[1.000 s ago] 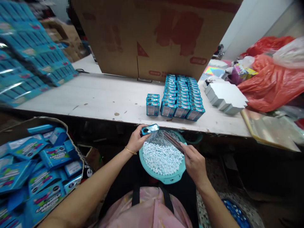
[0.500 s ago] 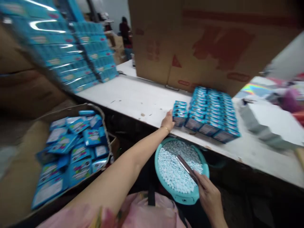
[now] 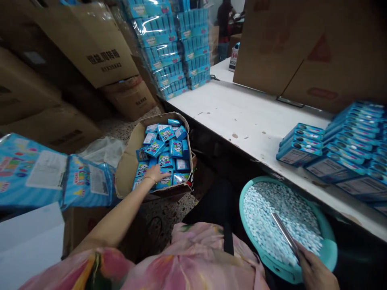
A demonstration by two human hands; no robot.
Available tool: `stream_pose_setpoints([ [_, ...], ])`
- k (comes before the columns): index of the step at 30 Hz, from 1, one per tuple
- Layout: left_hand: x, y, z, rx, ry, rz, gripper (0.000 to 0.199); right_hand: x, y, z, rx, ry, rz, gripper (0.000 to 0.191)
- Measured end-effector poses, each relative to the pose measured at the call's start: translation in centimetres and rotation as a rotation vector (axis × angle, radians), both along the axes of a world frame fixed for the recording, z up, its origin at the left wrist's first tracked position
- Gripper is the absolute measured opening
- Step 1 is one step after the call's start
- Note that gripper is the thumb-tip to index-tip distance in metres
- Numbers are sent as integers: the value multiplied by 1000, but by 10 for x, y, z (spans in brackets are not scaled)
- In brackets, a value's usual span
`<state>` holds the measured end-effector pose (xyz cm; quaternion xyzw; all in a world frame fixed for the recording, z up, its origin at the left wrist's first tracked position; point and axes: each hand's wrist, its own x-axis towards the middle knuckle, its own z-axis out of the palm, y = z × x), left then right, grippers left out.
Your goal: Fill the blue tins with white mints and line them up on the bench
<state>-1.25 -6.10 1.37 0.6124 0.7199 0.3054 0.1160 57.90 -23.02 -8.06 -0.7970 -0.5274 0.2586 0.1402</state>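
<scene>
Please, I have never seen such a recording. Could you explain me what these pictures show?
There is no robot here: a person works with bare hands, and all pictures come from one camera worn on the head. The left hand is among small blue packs in an open carton. The right hand holds a shiny tool over a turquoise basin of small pale pieces. On the white table stand rows of blue boxes and a large cardboard box. Whether the left hand grips a pack, I cannot tell.

Right hand point(image 3: 319, 270) cut off by bottom edge.
</scene>
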Motion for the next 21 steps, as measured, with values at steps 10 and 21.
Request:
stream_pose_setpoints([
  [10,86,-24,65,67,-196,-142,58,2,23,0,-118,-183,217,42],
  [21,230,-11,1,-1090,-774,-819,62,2,28,63,-220,-442,228,33],
])
